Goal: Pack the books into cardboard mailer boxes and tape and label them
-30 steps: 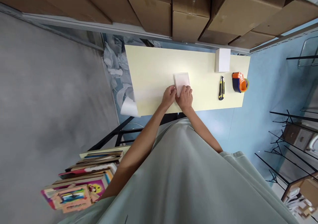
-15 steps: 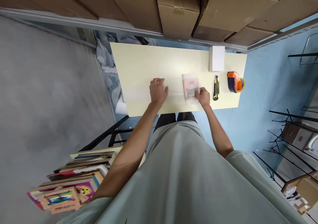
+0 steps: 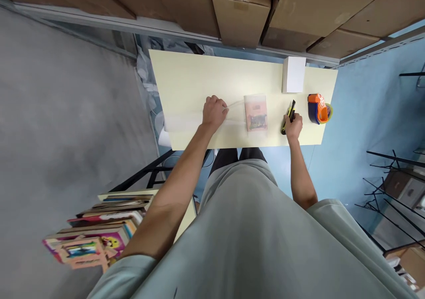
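Observation:
My right hand [image 3: 293, 125] is closed around a yellow-and-black box cutter [image 3: 288, 118], which lies tilted at the table's right part. My left hand [image 3: 214, 111] pinches the edge of a clear plastic wrap sheet [image 3: 235, 113], drawn up slightly between hand and package. Under and around that see-through film, a flat pink package [image 3: 256, 115] with a dark picture on it rests mid-table, between my two hands. The film stretches left across the table, and its outline is hard to make out.
The pale yellow table [image 3: 189, 78] carries a white box [image 3: 294, 74] at its back right and an orange-and-blue tape dispenser [image 3: 318, 109] at the right end. Cardboard boxes [image 3: 241, 20] line a shelf beyond. Books [image 3: 99, 237] are stacked on the lower left.
My right hand has left the pink package, moved right and taken hold of the box cutter, tilting it. My left hand has closed on the film and shifted slightly right.

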`<state>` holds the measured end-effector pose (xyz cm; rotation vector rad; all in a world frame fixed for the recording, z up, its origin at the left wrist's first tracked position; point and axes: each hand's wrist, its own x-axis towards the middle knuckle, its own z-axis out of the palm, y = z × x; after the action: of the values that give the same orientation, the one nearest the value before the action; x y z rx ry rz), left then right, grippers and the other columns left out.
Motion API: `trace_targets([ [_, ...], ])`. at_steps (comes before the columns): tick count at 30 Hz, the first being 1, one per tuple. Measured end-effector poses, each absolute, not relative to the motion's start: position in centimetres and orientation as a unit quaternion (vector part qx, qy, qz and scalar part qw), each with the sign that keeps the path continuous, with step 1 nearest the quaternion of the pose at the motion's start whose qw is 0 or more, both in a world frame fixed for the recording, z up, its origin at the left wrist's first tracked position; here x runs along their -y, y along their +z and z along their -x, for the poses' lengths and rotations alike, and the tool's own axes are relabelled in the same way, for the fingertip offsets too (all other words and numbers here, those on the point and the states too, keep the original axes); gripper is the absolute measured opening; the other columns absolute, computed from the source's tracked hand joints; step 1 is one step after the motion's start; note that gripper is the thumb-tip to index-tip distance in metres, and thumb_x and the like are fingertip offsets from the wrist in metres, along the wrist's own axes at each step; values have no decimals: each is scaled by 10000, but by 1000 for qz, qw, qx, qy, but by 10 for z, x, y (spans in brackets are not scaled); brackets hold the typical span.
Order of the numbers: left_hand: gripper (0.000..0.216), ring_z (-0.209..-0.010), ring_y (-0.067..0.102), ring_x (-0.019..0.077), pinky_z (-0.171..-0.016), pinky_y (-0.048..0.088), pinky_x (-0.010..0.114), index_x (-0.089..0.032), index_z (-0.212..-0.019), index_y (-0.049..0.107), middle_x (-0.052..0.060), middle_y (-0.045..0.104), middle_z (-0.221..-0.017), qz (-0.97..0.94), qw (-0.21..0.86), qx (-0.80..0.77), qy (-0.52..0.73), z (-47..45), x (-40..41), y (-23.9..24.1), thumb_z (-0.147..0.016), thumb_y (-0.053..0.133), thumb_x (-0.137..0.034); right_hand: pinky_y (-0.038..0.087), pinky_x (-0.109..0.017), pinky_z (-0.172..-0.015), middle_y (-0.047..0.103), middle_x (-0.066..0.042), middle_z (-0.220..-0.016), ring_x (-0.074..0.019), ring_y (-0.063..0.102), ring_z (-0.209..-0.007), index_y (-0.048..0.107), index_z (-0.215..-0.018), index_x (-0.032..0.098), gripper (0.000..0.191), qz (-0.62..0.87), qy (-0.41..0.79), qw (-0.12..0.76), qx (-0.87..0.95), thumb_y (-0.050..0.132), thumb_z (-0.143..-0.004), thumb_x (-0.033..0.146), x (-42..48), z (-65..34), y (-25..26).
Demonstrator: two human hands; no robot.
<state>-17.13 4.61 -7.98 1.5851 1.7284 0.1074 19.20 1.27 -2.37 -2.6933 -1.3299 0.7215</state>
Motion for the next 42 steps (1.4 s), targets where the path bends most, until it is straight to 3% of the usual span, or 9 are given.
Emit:
trace_targets([
  [5,170,-1324,666,368,-1191,559,540,-225,-1100,738,155,767,-1278,-627,434,-646,22,167,-58,-66,-1022,599,-167,612,-368,-904,852,-117,-1136,-266,802,-946,629,-1438,229,415,797,319,37,512,375,-1210,466,10,-124,7],
  [10,273,-1204,749,311,-1110,604,453,-210,-1249,768,124,821,-1283,-592,478,-648,21,165,-74,-66,-985,703,-232,617,-377,-945,871,-133,-1162,-315,836,-1064,616,-1500,218,395,731,373,-95,564,435,-1227,439,-3,-42,24],
  [15,225,-1106,783,265,-1042,619,388,-199,-1100,848,87,866,-1193,-558,491,-667,54,154,-88,-68,-994,651,-219,616,-422,-1010,849,-182,-1260,-356,821,-1198,586,-1496,182,381,725,352,-174,566,382,-1248,387,-26,-5,30],
  [21,172,-1021,794,284,-986,621,397,-210,-970,885,85,871,-1048,-589,466,-659,39,149,-92,-69,-962,724,-270,618,-428,-1035,820,-221,-1339,-348,807,-1246,606,-1428,166,350,714,360,-205,565,390,-1243,369,-33,13,28],
  [42,170,-1271,678,349,-1134,533,491,-243,-1008,799,138,780,-1250,-621,404,-671,-24,139,-88,-79,-1035,689,-369,652,-367,-1013,827,-226,-1329,-295,831,-1240,649,-1406,151,309,760,329,-205,522,424,-1216,244,-20,38,24],
])
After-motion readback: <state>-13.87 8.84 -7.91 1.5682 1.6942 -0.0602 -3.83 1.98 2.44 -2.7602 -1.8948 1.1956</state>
